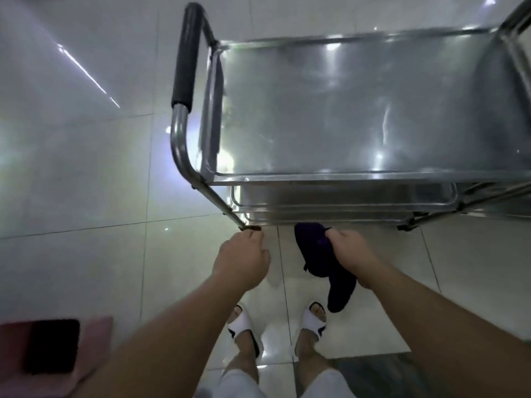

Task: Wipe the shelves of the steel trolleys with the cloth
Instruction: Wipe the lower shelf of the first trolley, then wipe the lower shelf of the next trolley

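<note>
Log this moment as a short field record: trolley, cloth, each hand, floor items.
trolley: steel trolley, top shelf bare, lower shelves below it
handle: black grip on the left end
cloth: dark cloth, hanging off the shelves
right hand: right hand closed on the cloth
left hand: left hand curled, at the trolley's near corner
floor: pale tiles; dark pad on pink mat at lower left

Tiled utility room [86,168], steel trolley [344,110]

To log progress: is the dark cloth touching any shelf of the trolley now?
Apart. The head view shows the cloth hanging from the right hand, with floor tile visible between it and the trolley.
</note>
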A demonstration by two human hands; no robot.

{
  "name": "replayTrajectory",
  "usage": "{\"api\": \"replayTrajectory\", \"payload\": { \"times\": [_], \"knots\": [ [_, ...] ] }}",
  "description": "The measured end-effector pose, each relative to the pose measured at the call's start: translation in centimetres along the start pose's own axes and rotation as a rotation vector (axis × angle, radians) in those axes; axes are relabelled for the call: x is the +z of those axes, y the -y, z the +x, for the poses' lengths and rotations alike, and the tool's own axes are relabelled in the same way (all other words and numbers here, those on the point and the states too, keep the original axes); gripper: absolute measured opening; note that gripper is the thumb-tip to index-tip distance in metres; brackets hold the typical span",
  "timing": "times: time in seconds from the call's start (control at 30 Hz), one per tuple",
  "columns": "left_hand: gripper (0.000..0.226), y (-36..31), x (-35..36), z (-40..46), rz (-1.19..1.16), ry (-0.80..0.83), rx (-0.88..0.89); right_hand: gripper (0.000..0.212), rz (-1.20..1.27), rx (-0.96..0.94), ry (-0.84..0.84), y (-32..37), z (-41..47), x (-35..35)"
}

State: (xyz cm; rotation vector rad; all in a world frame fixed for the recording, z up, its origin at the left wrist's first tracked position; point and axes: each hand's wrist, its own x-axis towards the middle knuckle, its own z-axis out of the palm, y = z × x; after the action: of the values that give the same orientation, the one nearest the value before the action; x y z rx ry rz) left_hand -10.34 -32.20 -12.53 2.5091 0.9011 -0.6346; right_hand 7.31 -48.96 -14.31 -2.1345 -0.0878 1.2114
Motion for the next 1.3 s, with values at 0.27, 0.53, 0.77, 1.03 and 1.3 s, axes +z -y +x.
{"api": "replayTrajectory", "payload": {
  "times": [0.27, 0.53, 0.77, 1.03, 1.3],
  "knots": [
    [0.048, 6.0, -5.2, -10.4, -0.117, -0.052, -0.158, 0.042, -0.612, -0.225, 0.151, 9.7, -8.7, 4.6],
    [0.050, 18.2, -9.2, -16.0, -0.177, -0.085, -0.210, 0.039, -0.997, -0.421, 0.179, 18.5, -15.4, 16.0],
    [0.051, 29.9, -13.6, -19.8, -0.187, -0.139, -0.239, 0.042, -1.214, -0.527, 0.170, 25.3, -18.9, 28.6],
    [0.051, 38.8, -18.2, -18.0, -0.231, -0.166, -0.322, 0.044, -1.291, -0.659, 0.214, 33.2, -17.9, 36.4],
    [0.051, 43.5, -26.5, -9.4, -0.177, -0.206, -0.356, 0.043, -1.279, -0.701, 0.197, 44.3, -9.3, 38.6]
  ]
}}
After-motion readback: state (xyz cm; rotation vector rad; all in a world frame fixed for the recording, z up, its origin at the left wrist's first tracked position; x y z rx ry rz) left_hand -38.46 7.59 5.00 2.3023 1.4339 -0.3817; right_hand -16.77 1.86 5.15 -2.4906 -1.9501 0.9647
